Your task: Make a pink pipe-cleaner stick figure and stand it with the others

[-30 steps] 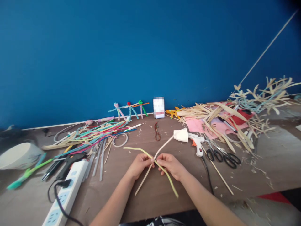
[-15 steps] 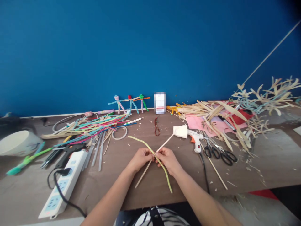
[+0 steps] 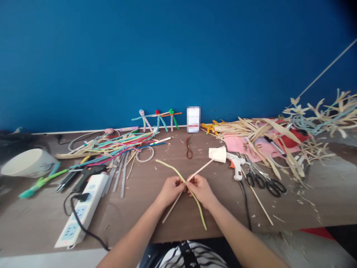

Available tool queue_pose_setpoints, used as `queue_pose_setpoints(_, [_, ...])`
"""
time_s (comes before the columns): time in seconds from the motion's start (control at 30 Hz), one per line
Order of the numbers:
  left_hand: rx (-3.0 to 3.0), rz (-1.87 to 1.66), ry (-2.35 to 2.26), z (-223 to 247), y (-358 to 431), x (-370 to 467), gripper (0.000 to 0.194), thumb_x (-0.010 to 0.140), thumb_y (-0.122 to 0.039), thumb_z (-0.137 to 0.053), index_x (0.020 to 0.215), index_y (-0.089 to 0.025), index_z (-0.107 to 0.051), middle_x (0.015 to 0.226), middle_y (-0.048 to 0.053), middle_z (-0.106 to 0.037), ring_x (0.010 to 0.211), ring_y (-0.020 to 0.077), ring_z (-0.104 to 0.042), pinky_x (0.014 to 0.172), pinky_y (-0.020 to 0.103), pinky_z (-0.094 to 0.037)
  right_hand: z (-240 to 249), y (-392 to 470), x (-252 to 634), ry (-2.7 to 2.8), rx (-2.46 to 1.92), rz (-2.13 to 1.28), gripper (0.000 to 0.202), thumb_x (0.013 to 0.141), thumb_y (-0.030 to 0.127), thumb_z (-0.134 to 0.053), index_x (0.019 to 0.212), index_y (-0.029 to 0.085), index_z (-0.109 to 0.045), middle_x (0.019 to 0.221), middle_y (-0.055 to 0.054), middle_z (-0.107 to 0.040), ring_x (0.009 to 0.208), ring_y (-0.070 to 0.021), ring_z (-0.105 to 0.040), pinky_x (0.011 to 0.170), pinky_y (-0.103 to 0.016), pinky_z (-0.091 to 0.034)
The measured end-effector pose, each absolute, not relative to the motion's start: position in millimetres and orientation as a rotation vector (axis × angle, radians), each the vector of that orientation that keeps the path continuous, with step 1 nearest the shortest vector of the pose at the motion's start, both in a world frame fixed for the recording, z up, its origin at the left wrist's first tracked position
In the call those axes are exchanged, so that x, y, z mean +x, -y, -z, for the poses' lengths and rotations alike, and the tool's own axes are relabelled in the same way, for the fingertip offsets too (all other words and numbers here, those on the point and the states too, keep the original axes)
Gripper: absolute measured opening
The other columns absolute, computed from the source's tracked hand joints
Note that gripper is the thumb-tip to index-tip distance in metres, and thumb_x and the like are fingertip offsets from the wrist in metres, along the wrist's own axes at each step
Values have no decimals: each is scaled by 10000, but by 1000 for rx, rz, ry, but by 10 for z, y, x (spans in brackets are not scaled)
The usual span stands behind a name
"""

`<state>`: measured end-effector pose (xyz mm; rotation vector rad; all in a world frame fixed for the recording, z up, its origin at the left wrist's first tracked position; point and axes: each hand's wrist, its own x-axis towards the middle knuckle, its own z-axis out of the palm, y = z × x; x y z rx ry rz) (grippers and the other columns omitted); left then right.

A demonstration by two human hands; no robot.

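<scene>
Close together at the middle of the table, my left hand (image 3: 173, 190) and my right hand (image 3: 200, 189) pinch two crossed strips where they meet. One is a yellow-green fuzzy stem (image 3: 170, 166), running from upper left to lower right. The other is a pale stick (image 3: 201, 168), slanting from lower left to upper right. Its upper end reaches a white cup-shaped piece (image 3: 217, 154) by the white glue gun (image 3: 237, 163). My fingertips hide the crossing point.
Left are a power strip (image 3: 83, 212), a black glue gun (image 3: 88, 175), a white bowl (image 3: 29, 162) and colored stems (image 3: 111, 145). Right are scissors (image 3: 275, 187), a loose stick (image 3: 262, 205) and pale strips (image 3: 259, 128). Small stem figures (image 3: 158, 121) stand by the blue wall.
The camera view has shifted slightly, so the table items appear a little farther right. Both hands still pinch the crossed strips in nearly the same pose.
</scene>
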<state>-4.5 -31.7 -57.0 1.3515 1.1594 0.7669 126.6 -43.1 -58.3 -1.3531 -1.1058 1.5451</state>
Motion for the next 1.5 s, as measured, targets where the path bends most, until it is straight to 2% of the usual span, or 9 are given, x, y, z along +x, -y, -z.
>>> queue_pose_setpoints(0.37, [1269,-743,-1115,586,345,-60,152,633,-259,-580,689,-123,-616,602,22,-614,577,139,-535,579,232,-397,664,428,1265,1139,-1406,-1499,174,645,314,-554,688,155,-500,544,26,-536,400,-69,-472,384,-189,-392])
queue_pose_setpoints(0.6, [1224,-762,-1099,579,343,-58,164,613,-259,-605,695,-120,-634,638,34,-638,588,148,-542,611,254,-403,626,416,1269,1114,-1346,-1545,183,632,312,-579,695,160,-500,542,42,-519,390,-60,-463,368,-176,-378])
queue_pose_setpoints(0.97, [1184,-770,-1118,588,324,-60,136,638,-230,-561,632,-110,-623,552,1,-587,512,99,-481,541,205,-365,612,435,1286,1021,-1308,-1579,228,643,353,-577,715,141,-534,557,24,-549,421,-77,-507,404,-184,-390])
queue_pose_setpoints(1.27, [1292,-758,-1193,581,342,-29,192,647,-273,-538,629,-105,-630,510,3,-571,463,89,-457,497,200,-351,628,432,1280,1087,-1329,-1534,186,645,323,-568,644,141,-531,470,38,-513,394,-79,-477,388,-182,-372])
queue_pose_setpoints(1.5, [1185,-785,-1149,497,334,-10,145,622,-233,-557,604,-107,-626,496,-7,-564,433,73,-442,474,191,-340,625,429,1279,1042,-1352,-1545,240,636,335,-580,766,141,-522,575,19,-558,413,-77,-501,407,-195,-406])
